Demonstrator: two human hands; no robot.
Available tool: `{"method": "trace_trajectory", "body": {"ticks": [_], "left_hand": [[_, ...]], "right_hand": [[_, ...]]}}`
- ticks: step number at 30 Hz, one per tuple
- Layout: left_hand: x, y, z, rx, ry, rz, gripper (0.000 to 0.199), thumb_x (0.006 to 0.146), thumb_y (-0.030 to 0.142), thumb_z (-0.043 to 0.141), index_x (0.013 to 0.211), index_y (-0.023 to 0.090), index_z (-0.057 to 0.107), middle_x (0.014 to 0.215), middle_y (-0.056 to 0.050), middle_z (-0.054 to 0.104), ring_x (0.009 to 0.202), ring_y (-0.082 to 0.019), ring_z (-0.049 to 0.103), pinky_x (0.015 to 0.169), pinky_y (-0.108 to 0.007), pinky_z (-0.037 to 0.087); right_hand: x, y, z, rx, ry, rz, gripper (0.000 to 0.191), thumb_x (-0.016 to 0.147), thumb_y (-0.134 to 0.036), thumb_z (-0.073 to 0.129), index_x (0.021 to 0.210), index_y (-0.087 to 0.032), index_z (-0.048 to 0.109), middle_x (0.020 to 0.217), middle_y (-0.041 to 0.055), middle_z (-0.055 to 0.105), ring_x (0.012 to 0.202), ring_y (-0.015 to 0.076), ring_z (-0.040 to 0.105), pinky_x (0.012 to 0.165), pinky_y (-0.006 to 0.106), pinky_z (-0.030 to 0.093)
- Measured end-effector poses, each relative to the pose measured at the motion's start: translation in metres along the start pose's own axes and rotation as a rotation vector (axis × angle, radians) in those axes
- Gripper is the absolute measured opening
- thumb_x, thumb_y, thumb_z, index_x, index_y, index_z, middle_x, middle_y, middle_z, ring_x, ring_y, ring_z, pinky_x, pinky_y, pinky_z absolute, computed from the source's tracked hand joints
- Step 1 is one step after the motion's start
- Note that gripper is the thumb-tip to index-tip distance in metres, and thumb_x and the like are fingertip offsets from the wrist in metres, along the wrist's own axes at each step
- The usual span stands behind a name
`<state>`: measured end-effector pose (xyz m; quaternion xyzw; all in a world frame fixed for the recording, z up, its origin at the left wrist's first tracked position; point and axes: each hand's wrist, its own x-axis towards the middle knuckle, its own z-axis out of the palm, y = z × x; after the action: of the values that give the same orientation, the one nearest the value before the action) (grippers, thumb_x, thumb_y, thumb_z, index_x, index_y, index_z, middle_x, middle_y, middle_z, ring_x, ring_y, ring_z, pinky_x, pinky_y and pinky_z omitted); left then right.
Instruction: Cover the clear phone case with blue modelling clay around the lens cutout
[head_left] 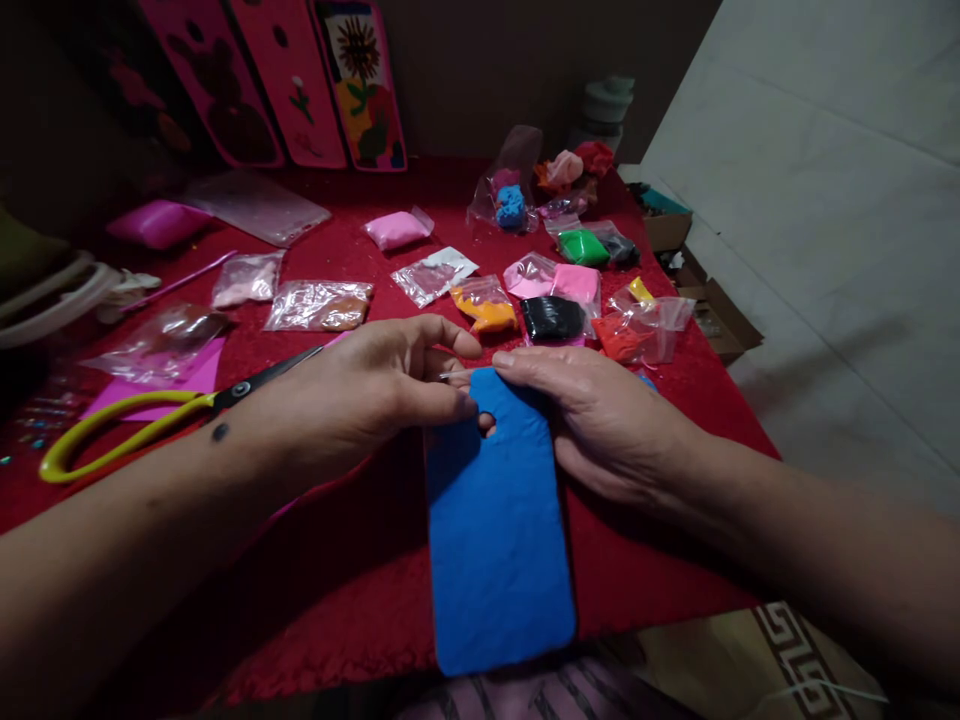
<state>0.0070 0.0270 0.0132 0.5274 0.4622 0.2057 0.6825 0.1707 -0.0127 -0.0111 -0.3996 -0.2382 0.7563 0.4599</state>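
Observation:
A phone case (499, 540) coated in blue clay is held over the red-covered table, its lower end toward me. The small round hole sits near its top. My left hand (397, 385) grips the upper left edge, thumb on the blue face and fingers partly behind. My right hand (607, 415) wraps the upper right side, with its thumb along the top edge. A thin pale sliver shows by the left fingers; what it is I cannot tell. Scissors (127, 425) with yellow handles lie left of the case, their blades partly behind my left wrist.
Bags of clay lie beyond my hands, including orange (487, 308), black (553, 318), red (626, 338) and green (581, 247). Decorated phone cases (367, 90) lean at the back. White containers (56, 300) stand at left. Cardboard boxes (712, 310) sit beyond the table's right edge.

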Motion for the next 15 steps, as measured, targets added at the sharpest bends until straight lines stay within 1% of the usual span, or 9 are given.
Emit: {"method": "trace_trajectory", "body": {"ticks": [3,6,8,11,15], "left_hand": [[0.000,0.002,0.001,0.011,0.002,0.008,0.026,0.072,0.013,0.079,0.090,0.020,0.062,0.074,0.004,0.068,0.066,-0.009,0.063,0.061,-0.018,0.050],[0.000,0.008,0.000,0.043,0.000,-0.026,0.028,0.067,0.015,0.083,0.086,0.020,0.063,0.075,0.002,0.070,0.070,-0.014,0.066,0.060,-0.020,0.051],[0.000,0.012,-0.001,0.064,-0.002,-0.053,0.026,0.067,0.011,0.080,0.084,0.020,0.063,0.077,0.000,0.071,0.071,-0.016,0.068,0.059,-0.021,0.051],[0.001,0.012,-0.003,0.104,-0.013,-0.066,0.030,0.066,0.005,0.075,0.088,0.021,0.064,0.081,-0.002,0.073,0.070,-0.017,0.068,0.059,-0.023,0.051],[0.002,0.007,-0.002,0.094,-0.028,-0.058,0.028,0.068,0.007,0.074,0.090,0.021,0.064,0.082,-0.001,0.071,0.075,-0.019,0.069,0.063,-0.025,0.053]], "right_hand": [[0.000,0.000,-0.001,-0.007,0.005,-0.010,0.020,0.087,-0.014,0.063,0.067,-0.013,0.068,0.068,0.0024,0.067,0.061,0.0110,0.060,0.067,0.026,0.049],[0.001,-0.001,-0.001,0.001,-0.011,-0.008,0.019,0.087,-0.013,0.061,0.070,-0.013,0.070,0.074,0.0045,0.070,0.064,0.0117,0.061,0.071,0.027,0.050],[0.001,-0.001,-0.002,0.011,-0.007,0.002,0.018,0.087,-0.013,0.061,0.071,-0.013,0.070,0.075,0.0046,0.071,0.065,0.0121,0.062,0.073,0.028,0.051],[0.001,-0.001,-0.002,0.007,0.005,0.005,0.018,0.087,-0.013,0.062,0.069,-0.014,0.068,0.073,0.0037,0.069,0.065,0.0128,0.061,0.072,0.029,0.050],[0.001,-0.001,-0.003,-0.002,-0.002,-0.006,0.019,0.086,-0.015,0.064,0.067,-0.015,0.067,0.072,0.0027,0.068,0.062,0.0122,0.059,0.072,0.029,0.050]]}}
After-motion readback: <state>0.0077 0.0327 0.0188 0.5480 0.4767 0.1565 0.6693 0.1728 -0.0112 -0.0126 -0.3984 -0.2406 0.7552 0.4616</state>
